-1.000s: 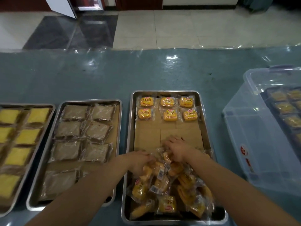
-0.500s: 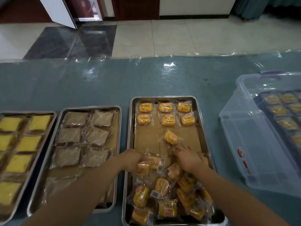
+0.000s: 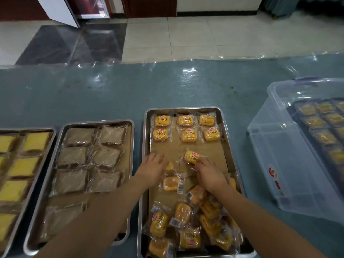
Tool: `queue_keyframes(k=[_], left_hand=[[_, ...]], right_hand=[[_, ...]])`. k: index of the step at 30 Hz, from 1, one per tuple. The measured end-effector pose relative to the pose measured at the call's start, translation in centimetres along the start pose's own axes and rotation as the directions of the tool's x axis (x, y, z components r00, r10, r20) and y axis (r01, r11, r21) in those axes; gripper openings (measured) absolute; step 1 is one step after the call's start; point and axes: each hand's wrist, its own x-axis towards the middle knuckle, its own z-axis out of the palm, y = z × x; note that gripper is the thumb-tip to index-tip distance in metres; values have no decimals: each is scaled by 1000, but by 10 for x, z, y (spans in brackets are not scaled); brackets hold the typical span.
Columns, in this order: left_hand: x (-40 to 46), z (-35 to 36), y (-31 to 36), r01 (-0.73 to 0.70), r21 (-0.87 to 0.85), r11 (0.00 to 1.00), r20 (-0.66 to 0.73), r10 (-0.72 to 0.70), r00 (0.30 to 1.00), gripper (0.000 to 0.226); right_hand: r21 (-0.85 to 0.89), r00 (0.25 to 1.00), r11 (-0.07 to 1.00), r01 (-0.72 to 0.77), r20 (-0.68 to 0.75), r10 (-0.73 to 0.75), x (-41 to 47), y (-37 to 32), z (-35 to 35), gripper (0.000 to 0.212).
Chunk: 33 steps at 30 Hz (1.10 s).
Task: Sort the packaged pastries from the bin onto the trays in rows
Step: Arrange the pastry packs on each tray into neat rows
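Bun [image 3: 192,157] lies askew, long axis diagonal, just beyond my right hand [image 3: 209,173], whose fingertips pinch its near wrapper edge. Third row's middle slot sits directly ahead. Left hand [image 3: 152,165] is blurred; fingers look loosely spread over a small bun [image 3: 169,167], grip uncertain.

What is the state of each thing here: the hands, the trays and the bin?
left hand: fingers spread, on a small bread pack
right hand: touches a tilted pack
right tray: two neat rows, loose pile at near end
middle tray: brown cakes in rows
left tray: yellow cakes in rows
clear bin: open, packs inside
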Motion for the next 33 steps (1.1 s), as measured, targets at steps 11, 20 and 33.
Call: queue_keyframes(k=[11, 20, 33], left_hand=[[-3, 24, -19, 99, -294, 951, -332, -199, 922, 27], [13, 18, -5, 105, 16, 994, 4, -105, 994, 51], [31, 12, -18, -397, 94, 913, 100, 388, 916, 66]], right_hand=[[-24, 998, 1000, 13, -59, -15, 16, -4, 6, 37], [-47, 1000, 999, 1, 19, 0, 33, 0, 8, 49], [2, 995, 995, 101, 23, -101, 51, 26, 7, 65]])
